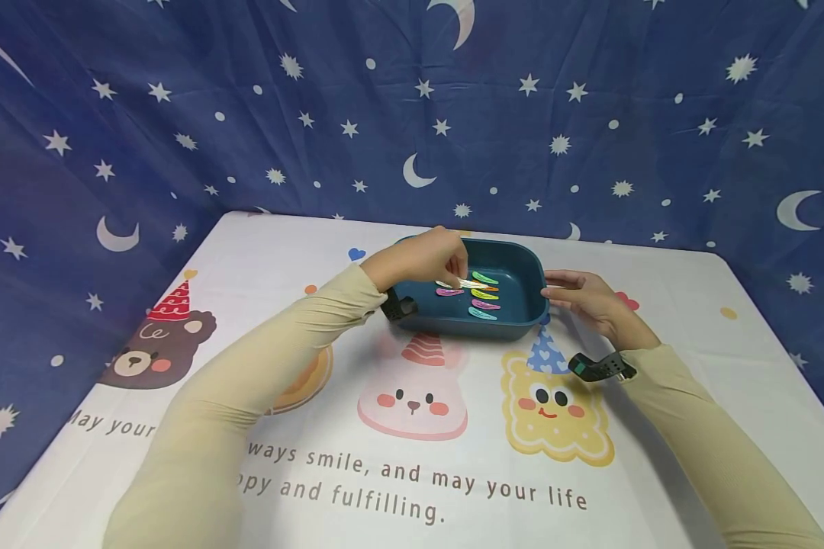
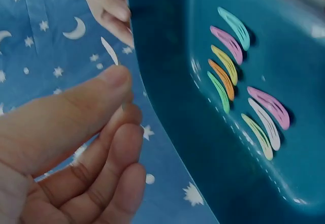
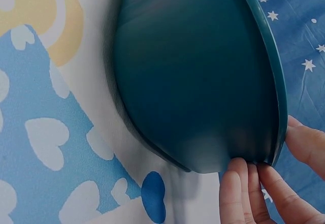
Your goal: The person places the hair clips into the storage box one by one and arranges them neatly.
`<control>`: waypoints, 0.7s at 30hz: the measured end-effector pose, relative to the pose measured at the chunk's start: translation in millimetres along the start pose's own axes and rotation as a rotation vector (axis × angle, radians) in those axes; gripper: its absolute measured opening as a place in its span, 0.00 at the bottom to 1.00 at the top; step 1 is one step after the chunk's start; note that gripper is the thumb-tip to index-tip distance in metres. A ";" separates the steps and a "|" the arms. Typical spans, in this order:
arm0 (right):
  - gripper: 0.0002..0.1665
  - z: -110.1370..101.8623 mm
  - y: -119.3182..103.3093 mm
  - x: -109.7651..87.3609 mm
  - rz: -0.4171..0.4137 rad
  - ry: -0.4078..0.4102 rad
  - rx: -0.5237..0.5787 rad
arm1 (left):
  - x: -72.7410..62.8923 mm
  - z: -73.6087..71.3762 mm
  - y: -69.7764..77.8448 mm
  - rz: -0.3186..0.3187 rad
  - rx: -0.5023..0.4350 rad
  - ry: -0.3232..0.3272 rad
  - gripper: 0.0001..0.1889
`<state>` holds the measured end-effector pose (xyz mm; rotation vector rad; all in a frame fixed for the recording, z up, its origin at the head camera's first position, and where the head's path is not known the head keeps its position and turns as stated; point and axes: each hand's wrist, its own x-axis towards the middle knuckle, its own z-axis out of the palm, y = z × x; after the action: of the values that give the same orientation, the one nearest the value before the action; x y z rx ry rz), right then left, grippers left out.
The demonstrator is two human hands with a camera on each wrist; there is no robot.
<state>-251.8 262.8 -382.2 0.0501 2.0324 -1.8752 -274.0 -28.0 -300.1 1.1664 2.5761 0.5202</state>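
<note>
My left hand is over the dark teal plastic basin. Between thumb and index fingertip it pinches a whitish snap hair clip, whose free end sticks out past the fingertips. On the basin floor lie two rows of hair clips: one with teal, pink, yellow, orange and green clips, the other with pink, white and yellow ones. My right hand grips the basin's right end, thumb at the rim, fingers against the outer wall.
The basin stands on a table with a white printed cloth showing cartoon figures and lettering. Behind it hangs a blue curtain with stars and moons. Dark straps with cameras sit on both wrists.
</note>
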 end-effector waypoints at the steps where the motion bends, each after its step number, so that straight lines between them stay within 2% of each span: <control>1: 0.41 -0.1 0.0 -0.2 -0.001 0.000 0.001 | 2.5 -0.5 -3.3 0.000 0.001 0.000 0.04; 13: 0.41 -1.4 0.8 1.5 0.003 -0.004 0.005 | 27.0 4.7 -40.4 -0.032 0.030 -0.043 0.00; 21: 0.41 -0.3 -0.6 0.7 0.002 -0.003 0.006 | 37.9 11.2 -52.1 -0.065 0.036 -0.104 0.02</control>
<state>-252.7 262.9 -381.8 0.0509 2.0237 -1.8790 -328.8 -28.6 -335.9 1.0872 2.5349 0.3903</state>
